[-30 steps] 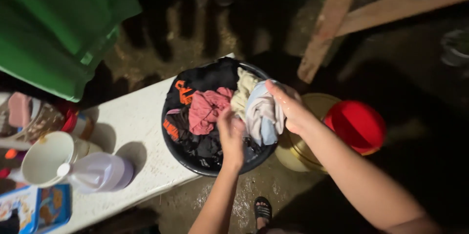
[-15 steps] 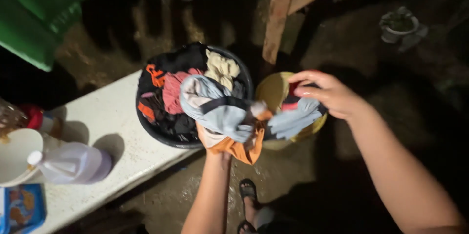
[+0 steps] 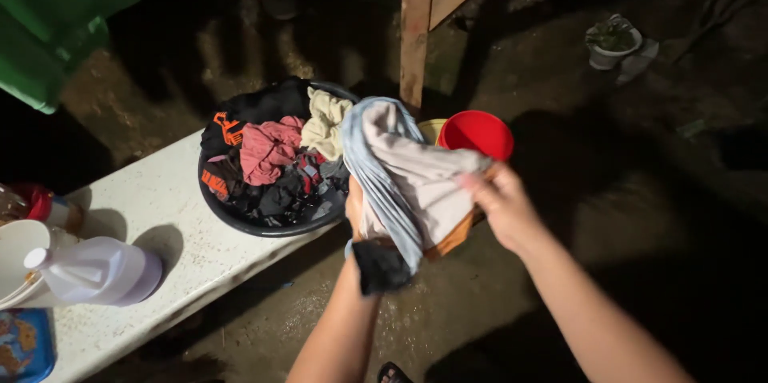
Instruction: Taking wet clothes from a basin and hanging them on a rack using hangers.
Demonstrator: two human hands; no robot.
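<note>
Both my hands hold a wet bundle of cloth [image 3: 408, 179], pale grey and light blue with an orange edge and a black end hanging down. My left hand [image 3: 354, 211] grips it from underneath, mostly hidden by the fabric. My right hand [image 3: 502, 205] clasps its right side. The bundle hangs just right of a black basin [image 3: 240, 221] full of wet clothes: a pink garment [image 3: 268, 147], a cream one [image 3: 326, 123] and black ones with orange print [image 3: 228, 129]. The basin stands on the end of a white bench [image 3: 172, 215].
A red bowl [image 3: 478, 133] sits on a yellow bucket [image 3: 432, 129] behind the bundle. A wooden post [image 3: 415, 23] rises behind. On the bench's left stand a white plastic jug [image 3: 96, 271], a white bowl [image 3: 14, 259] and a blue packet [image 3: 22, 345]. Green cloth [image 3: 48, 23] hangs top left. The ground is wet.
I lifted the grey-blue cloth out of the basin and off to its right. It was stretched between my hands; now both hands have gathered it into one bundle. The view shifted right.
</note>
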